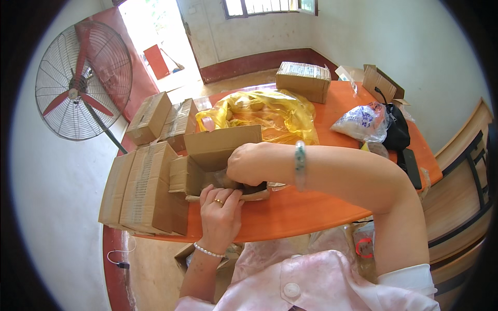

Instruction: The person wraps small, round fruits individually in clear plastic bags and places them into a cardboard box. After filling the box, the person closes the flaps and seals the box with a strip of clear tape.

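An open cardboard box (198, 175) stands on the orange table (288, 217) before me, its flaps spread. My right hand (247, 163), bent at the wrist, reaches down into it; the fingertips are hidden, so what it holds cannot be told. My left hand (221, 212) rests on the box's near edge, fingers curled over the rim. Something in clear plastic (222, 179) lies inside the box beside my right hand. Just behind the box spreads a yellow plastic bag (288, 124) with round items showing through it.
Closed, taped cardboard boxes (146, 186) stand at the left. Another taped box (303, 83) is at the back. On the right are a white plastic bag (360, 122), a black pouch (397, 128) and a dark phone-like object (409, 169). A fan (83, 81) stands at far left.
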`<state>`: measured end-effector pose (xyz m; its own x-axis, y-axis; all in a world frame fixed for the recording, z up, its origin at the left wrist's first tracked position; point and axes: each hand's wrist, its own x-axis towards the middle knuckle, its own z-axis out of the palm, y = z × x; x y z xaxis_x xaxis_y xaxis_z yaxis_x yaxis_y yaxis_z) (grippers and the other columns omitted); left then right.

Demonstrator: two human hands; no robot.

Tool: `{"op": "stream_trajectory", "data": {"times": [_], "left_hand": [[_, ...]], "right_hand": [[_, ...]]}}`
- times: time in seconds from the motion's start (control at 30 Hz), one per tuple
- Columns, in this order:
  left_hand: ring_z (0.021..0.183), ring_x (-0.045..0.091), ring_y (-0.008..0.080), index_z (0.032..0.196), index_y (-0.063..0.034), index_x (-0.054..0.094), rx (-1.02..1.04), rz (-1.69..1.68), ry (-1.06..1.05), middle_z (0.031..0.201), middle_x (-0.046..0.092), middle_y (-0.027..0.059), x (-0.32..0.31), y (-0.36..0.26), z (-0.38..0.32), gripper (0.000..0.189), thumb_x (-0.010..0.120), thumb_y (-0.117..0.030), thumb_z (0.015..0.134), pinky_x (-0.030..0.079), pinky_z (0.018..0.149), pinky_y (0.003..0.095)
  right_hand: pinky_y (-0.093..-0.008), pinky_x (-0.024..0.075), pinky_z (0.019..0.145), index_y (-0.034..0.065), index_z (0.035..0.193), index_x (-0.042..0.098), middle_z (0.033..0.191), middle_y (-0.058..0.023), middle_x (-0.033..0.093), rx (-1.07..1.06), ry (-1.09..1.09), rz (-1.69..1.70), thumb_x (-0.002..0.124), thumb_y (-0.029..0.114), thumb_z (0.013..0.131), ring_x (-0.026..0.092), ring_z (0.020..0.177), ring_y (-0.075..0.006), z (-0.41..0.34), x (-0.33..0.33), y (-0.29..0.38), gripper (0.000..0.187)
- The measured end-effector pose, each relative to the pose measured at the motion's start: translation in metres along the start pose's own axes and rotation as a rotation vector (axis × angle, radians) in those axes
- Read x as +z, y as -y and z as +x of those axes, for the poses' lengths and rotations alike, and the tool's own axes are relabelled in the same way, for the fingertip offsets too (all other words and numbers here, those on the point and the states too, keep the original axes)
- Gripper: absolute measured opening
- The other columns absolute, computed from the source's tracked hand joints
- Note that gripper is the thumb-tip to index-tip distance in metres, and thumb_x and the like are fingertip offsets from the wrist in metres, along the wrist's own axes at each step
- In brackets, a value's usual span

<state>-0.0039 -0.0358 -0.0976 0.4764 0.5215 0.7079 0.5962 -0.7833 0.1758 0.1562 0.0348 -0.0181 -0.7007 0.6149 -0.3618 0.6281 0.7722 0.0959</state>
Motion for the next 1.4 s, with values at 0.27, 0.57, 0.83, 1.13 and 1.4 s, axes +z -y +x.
{"op": "stream_trajectory", "data": {"times": [0.27, 0.57, 0.83, 1.13, 1.4], "left_hand": [[0.103, 0.059, 0.0267, 0.11, -0.0063, 0.065, -0.037, 0.082, -0.048, 0.108, 0.062, 0.0076, -0.002, 0.0, -0.012, 0.037, 0.072, -0.006, 0.074, 0.035, 0.103, 0.0493], [0.096, 0.059, 0.0277, 0.105, -0.0059, 0.063, -0.048, 0.055, -0.041, 0.101, 0.062, 0.0088, 0.002, 0.004, -0.004, 0.032, 0.07, -0.003, 0.073, 0.039, 0.097, 0.0489], [0.085, 0.059, 0.0266, 0.094, -0.0064, 0.062, 0.004, 0.075, 0.035, 0.089, 0.063, 0.0077, -0.004, 0.006, 0.012, 0.025, 0.07, -0.004, 0.07, 0.044, 0.08, 0.0407], [0.083, 0.059, 0.0274, 0.091, -0.0073, 0.061, 0.018, 0.106, 0.024, 0.083, 0.063, 0.008, -0.011, 0.017, 0.018, 0.026, 0.072, -0.003, 0.067, 0.045, 0.078, 0.0403], [0.084, 0.06, 0.03, 0.093, -0.0068, 0.061, -0.045, 0.1, 0.058, 0.084, 0.064, 0.01, 0.002, 0.014, 0.021, 0.031, 0.073, -0.001, 0.066, 0.045, 0.081, 0.0423]], "right_hand": [[-0.0412, 0.0537, 0.077, 0.0008, 0.094, 0.071, 0.098, -0.0164, 0.068, 0.063, 0.076, 0.288, 0.06, 0.009, 0.079, 0.065, 0.095, -0.0322, -0.004, 0.009, -0.017, 0.02], [-0.04, 0.0528, 0.076, -0.002, 0.09, 0.069, 0.099, -0.0174, 0.067, -0.048, -0.051, 0.088, 0.06, 0.008, 0.078, 0.065, 0.093, -0.0314, 0.002, 0.019, -0.013, 0.018], [-0.042, 0.0523, 0.071, 0.0055, 0.103, 0.064, 0.095, -0.0131, 0.065, 0.033, -0.588, 0.163, 0.062, 0.006, 0.077, 0.064, 0.087, -0.0322, -0.057, 0.002, -0.034, 0.026], [-0.041, 0.0507, 0.078, 0.004, 0.109, 0.063, 0.092, -0.0121, 0.067, 0.374, -0.7, 0.28, 0.063, 0.009, 0.083, 0.064, 0.091, -0.0322, -0.115, 0.081, -0.079, 0.027], [-0.0413, 0.0488, 0.086, -0.0003, 0.102, 0.063, 0.087, -0.0147, 0.068, 0.325, -0.462, 0.132, 0.049, 0.005, 0.084, 0.064, 0.096, -0.0339, -0.091, 0.151, -0.063, 0.023]]}}
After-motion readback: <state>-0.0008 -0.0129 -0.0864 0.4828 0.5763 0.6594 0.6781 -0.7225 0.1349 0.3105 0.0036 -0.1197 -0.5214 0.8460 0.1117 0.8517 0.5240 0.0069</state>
